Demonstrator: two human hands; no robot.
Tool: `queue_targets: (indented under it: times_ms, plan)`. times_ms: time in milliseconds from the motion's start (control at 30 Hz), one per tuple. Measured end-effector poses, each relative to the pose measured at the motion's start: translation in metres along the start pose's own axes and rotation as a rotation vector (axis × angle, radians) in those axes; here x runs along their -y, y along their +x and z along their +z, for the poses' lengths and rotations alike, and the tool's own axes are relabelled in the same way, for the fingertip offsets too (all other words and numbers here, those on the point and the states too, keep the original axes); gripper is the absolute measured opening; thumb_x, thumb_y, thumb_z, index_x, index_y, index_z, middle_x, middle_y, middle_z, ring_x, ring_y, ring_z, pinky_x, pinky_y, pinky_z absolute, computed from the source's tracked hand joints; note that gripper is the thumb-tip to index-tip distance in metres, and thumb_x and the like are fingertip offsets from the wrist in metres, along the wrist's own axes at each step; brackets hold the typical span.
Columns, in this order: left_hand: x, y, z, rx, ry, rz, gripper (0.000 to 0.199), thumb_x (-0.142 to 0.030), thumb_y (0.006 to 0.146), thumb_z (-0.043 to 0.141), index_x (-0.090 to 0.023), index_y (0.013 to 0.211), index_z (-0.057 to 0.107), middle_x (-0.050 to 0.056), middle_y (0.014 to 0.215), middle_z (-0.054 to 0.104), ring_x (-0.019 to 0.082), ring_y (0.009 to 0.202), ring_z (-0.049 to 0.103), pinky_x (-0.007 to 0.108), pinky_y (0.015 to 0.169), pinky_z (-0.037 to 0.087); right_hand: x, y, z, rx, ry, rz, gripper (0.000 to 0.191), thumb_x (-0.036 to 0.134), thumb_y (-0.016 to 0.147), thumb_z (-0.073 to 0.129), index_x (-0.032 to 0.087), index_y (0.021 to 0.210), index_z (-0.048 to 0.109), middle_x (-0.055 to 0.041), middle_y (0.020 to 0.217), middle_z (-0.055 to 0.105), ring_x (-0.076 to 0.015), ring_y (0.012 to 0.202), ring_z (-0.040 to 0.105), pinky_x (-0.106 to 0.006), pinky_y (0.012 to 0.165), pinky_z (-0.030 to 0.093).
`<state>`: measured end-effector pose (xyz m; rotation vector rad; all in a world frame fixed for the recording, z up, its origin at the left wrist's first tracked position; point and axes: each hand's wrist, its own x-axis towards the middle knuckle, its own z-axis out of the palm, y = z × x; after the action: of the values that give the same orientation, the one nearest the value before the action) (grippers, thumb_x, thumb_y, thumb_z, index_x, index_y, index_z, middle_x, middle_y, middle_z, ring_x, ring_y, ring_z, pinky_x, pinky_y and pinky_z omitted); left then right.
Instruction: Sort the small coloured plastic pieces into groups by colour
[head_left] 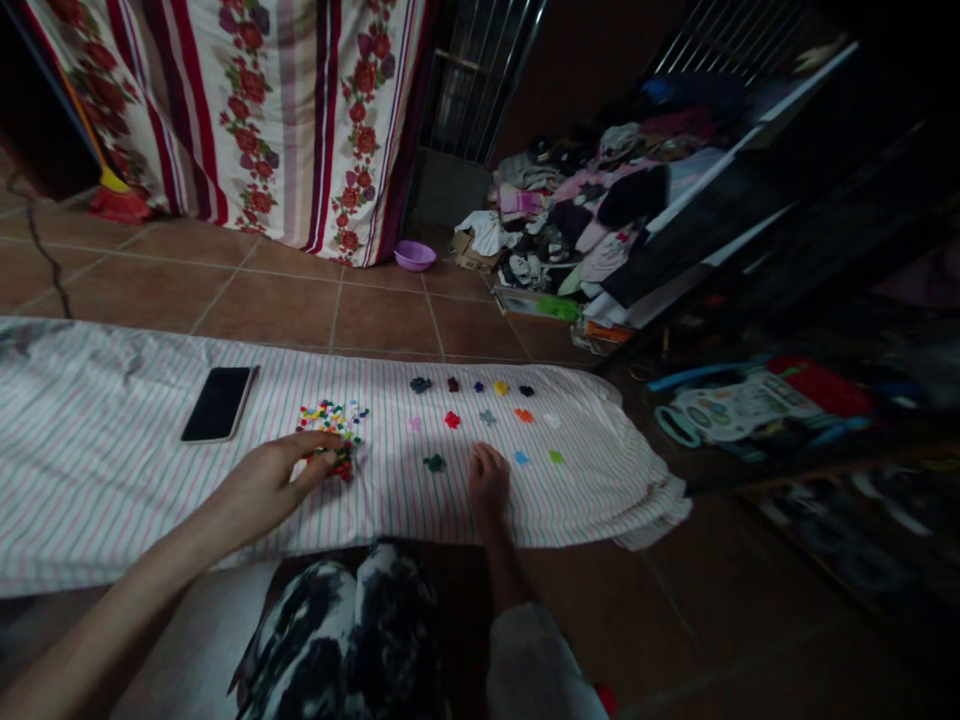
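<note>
Small mixed-colour beads or pieces (330, 415) lie in a loose pile on a striped cloth. My left hand (300, 462) reaches over the near side of this pile, fingers stretched and thumb a little apart, by red and green pieces (342, 462). To the right, my right hand (489, 475) rests low over the cloth with its fingers curled together; what they hold, if anything, is hidden. Around it are small single-colour heaps: dark green (434, 463), grey (488, 418), red (451, 420), orange (523, 415), blue (520, 457) and light green (556, 456).
A phone (219, 404) lies on the striped cloth (135, 420) left of the pile. More heaps, including a yellow one (501, 387), form a back row. Beyond are a purple bowl (415, 256), a broom (116, 190) and piled clothes (600, 200).
</note>
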<state>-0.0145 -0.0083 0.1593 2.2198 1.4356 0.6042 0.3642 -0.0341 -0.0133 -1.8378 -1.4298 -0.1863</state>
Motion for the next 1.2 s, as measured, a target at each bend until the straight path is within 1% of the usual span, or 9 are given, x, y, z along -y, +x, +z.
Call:
queue_targets:
  times_ms: [167,267,333,533,667,800,900,1067,1200]
  plan:
    - [0.061,-0.001,0.044,-0.189,0.247,-0.094,0.041,-0.033,0.09,0.032,-0.013,0.102,0.065,0.015,0.106,0.071,0.026,0.101,0.066,0.043,0.091,0.055,-0.005,-0.002,0.004,-0.044,0.019,0.002,0.034,0.034,0.09,0.046,0.015,0.105,0.07,-0.0165,0.112,0.067,-0.0259,0.106,0.058,-0.045,0.093,0.048]
    - [0.097,-0.011,0.067,-0.303,0.332,0.019,0.041,-0.032,0.091,0.033,-0.007,0.105,0.062,0.022,0.113,0.067,0.031,0.115,0.06,0.048,0.101,0.05,-0.005,-0.003,0.004,-0.028,0.024,0.02,0.033,0.032,0.09,0.047,0.015,0.102,0.072,-0.0162,0.109,0.068,-0.0256,0.104,0.058,-0.045,0.093,0.048]
    - [0.113,-0.016,0.076,-0.339,0.37,0.077,0.038,-0.028,0.092,0.032,-0.008,0.104,0.062,0.022,0.113,0.066,0.031,0.116,0.059,0.048,0.1,0.051,-0.005,-0.002,0.004,-0.003,0.033,0.023,0.033,0.03,0.09,0.045,0.015,0.099,0.073,-0.0155,0.106,0.07,-0.0249,0.102,0.06,-0.044,0.093,0.048]
    - [0.13,-0.018,0.084,-0.405,0.43,0.172,0.034,-0.024,0.092,0.036,-0.005,0.107,0.061,0.023,0.115,0.065,0.03,0.117,0.058,0.045,0.101,0.05,-0.006,0.0,0.0,0.001,0.05,0.007,0.036,0.03,0.092,0.041,0.016,0.097,0.073,-0.0139,0.103,0.071,-0.0236,0.1,0.061,-0.044,0.091,0.05]
    - [0.132,-0.016,0.088,-0.377,0.462,0.199,0.039,-0.026,0.092,0.035,-0.005,0.115,0.059,0.024,0.121,0.063,0.031,0.126,0.053,0.048,0.107,0.045,0.005,0.005,-0.01,-0.045,0.03,-0.071,0.034,0.036,0.093,0.044,0.017,0.103,0.071,-0.0149,0.113,0.068,-0.0256,0.108,0.059,-0.047,0.093,0.048]
    - [0.134,-0.015,0.093,-0.355,0.507,0.148,0.049,-0.033,0.094,0.033,-0.005,0.128,0.054,0.023,0.135,0.057,0.032,0.137,0.044,0.05,0.109,0.041,0.04,0.017,-0.017,-0.104,0.062,-0.164,0.032,0.033,0.096,0.043,0.018,0.109,0.068,-0.0137,0.118,0.066,-0.0248,0.114,0.057,-0.046,0.096,0.048]
    - [0.135,-0.016,0.095,-0.347,0.531,0.13,0.054,-0.036,0.094,0.031,-0.006,0.133,0.052,0.022,0.142,0.052,0.032,0.139,0.041,0.049,0.109,0.04,0.081,0.024,-0.007,-0.054,0.167,-0.228,0.031,0.029,0.096,0.042,0.019,0.111,0.067,-0.0121,0.115,0.067,-0.0219,0.112,0.059,-0.041,0.096,0.049]
    - [0.132,-0.015,0.095,-0.347,0.515,0.098,0.055,-0.037,0.094,0.03,-0.006,0.133,0.054,0.021,0.141,0.052,0.031,0.139,0.041,0.048,0.11,0.037,0.155,0.026,0.036,0.32,0.328,-0.301,0.031,0.019,0.093,0.044,0.02,0.109,0.07,-0.009,0.104,0.07,-0.0183,0.098,0.065,-0.033,0.09,0.053]
    - [0.13,-0.014,0.095,-0.356,0.49,0.078,0.053,-0.037,0.093,0.032,-0.008,0.132,0.055,0.02,0.14,0.054,0.031,0.138,0.043,0.048,0.109,0.038,0.211,0.023,0.07,0.602,0.337,-0.409,0.029,0.013,0.091,0.049,0.018,0.107,0.072,-0.0084,0.104,0.071,-0.017,0.099,0.064,-0.029,0.092,0.05]
